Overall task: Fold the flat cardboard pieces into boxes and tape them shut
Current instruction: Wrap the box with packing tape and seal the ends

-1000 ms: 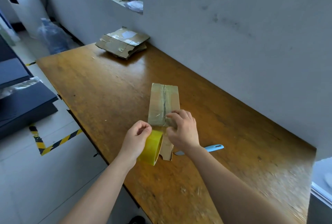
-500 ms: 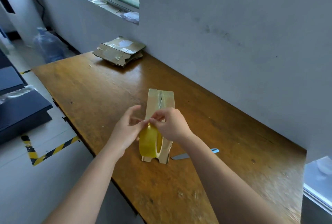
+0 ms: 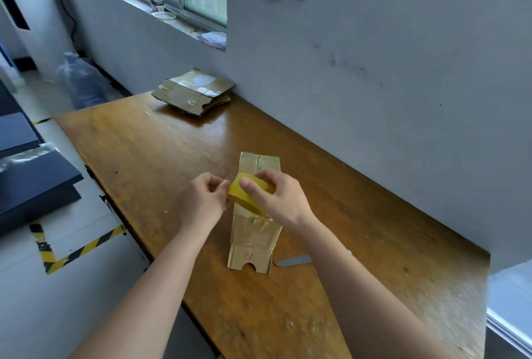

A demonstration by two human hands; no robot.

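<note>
While the one yellow tape roll [image 3: 247, 196] is held just above the middle of the flat cardboard piece [image 3: 254, 239], two hands work on it. The right grip [image 3: 280, 200] is curled over the roll's top and far side. The left grip [image 3: 203, 200] is closed in a pinch of thumb and fingertips at the roll's left rim; whether it has the loose end of the tape or the rim itself is too small to tell.

That single cardboard piece lies lengthwise on the desk [image 3: 161, 151]. A shiny taped seam runs down its far half, and a notched flap forms its near end. It is still flattened, not standing as a box.

Well beyond the piece, at the desk's far end against the wall, sits one stack of flat cardboard pieces [image 3: 193, 90] with tape across the top sheet. At least two layers show, but the exact count is unclear.

Just right of the piece's near end lies one grey blade [image 3: 293, 260], its handle hidden under the right forearm.

Farther off to the left, past the stack, one large water bottle [image 3: 82, 82] stands on the floor.
</note>
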